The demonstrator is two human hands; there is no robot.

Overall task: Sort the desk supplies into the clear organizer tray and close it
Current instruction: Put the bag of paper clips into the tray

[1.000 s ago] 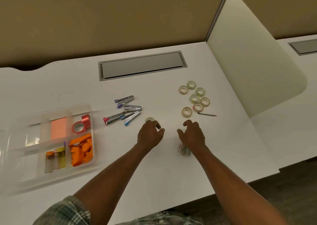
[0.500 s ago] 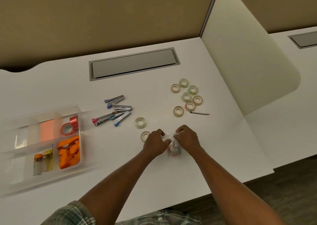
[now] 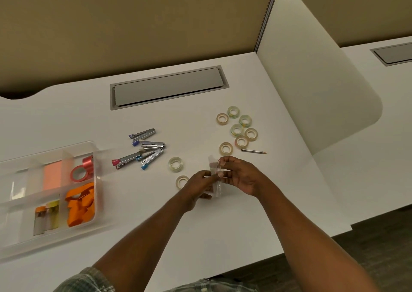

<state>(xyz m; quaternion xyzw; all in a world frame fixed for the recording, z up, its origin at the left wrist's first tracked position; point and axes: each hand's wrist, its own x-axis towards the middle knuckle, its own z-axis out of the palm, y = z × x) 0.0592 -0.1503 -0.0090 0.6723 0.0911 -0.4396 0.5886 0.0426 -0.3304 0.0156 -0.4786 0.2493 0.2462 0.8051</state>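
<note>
Grey-green plaid shirt sleeve

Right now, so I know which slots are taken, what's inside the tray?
The tray holds a pink pad, a red tape roll, orange pieces and two small items. Its left slots are blurred and glary; contents there can't be told.

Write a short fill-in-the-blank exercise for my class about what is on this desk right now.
1. The left hand and right hand together hold a small clear ____.
2. The folded strips in the organizer tray are ____.
3. ____ tape rolls lie loose on the desk.
Missing words: bag; orange; nine.
</note>
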